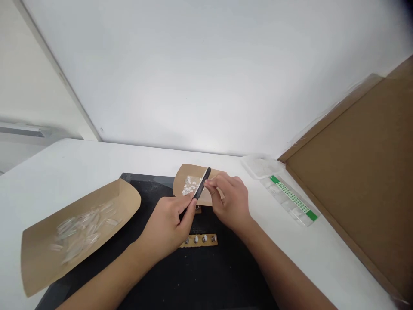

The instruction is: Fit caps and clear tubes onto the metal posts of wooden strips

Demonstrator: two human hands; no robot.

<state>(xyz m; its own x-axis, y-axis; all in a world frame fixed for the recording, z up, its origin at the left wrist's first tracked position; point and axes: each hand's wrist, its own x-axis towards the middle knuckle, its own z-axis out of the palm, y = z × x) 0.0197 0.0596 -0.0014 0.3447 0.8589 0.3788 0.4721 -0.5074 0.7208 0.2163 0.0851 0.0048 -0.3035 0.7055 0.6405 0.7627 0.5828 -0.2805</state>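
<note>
Between the thumb and fingers of my left hand (172,219) is the lower end of a nail file (203,183), black-faced with a pale edge, tilted upward. My right hand (230,198) is closed in a pinch right beside the file's face; whatever lies between its fingertips is too small to make out. Behind the file sits a small brown paper tray (180,172) with small white pieces (190,185) in it. Below my hands lies a tan strip (201,241) bearing a row of small metal bits and white pieces, its left end hidden by my left hand.
A larger brown paper tray (125,189) at left holds many clear nail tips (85,228). Under everything is a black mat (193,280) on a white table (80,150). At right lie a clear packet with a green-patterned strip (293,198) and a cardboard box (355,172).
</note>
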